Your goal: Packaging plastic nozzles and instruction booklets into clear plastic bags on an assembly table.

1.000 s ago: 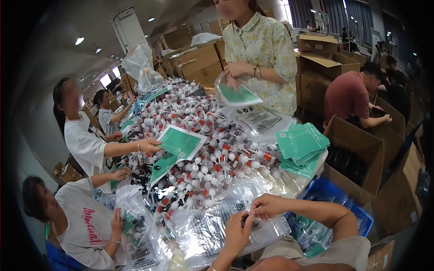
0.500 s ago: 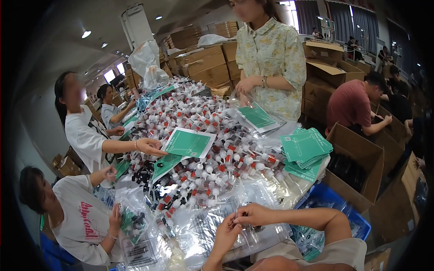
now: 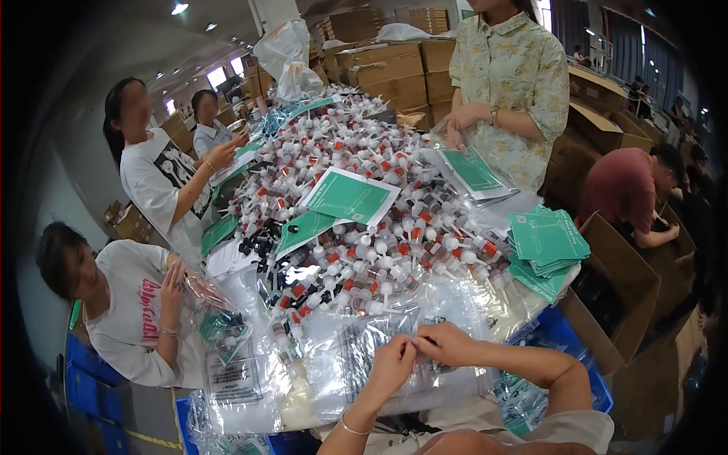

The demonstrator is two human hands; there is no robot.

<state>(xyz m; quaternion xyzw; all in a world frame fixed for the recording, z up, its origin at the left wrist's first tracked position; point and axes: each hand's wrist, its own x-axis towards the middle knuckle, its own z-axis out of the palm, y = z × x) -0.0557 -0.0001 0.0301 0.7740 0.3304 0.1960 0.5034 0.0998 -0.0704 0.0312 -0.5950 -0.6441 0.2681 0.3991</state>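
My left hand (image 3: 390,362) and my right hand (image 3: 449,345) meet fingertip to fingertip above the near edge of the table. Both are closed in a pinch on a clear plastic bag (image 3: 426,379), which hangs below them over my lap and is hard to make out against the plastic beneath. Small dark pieces show through it under my right hand. Flat clear bags (image 3: 356,356) with dark print lie just beyond my hands. Farther off spreads a large heap of small clear bottles (image 3: 364,197) with white nozzle tips and red or dark parts.
Green printed sheets (image 3: 353,196) lie on the heap, with a stack of green sheets (image 3: 547,241) at its right. A blue bin (image 3: 599,383) stands beside my right arm, near an open cardboard box (image 3: 618,292). Co-workers stand or sit along the left and far sides.
My fingertips have come closer together. A co-worker on the left has drawn a hand back from the green sheet; another, nearer, has raised a clear bag. The whole view has shifted.
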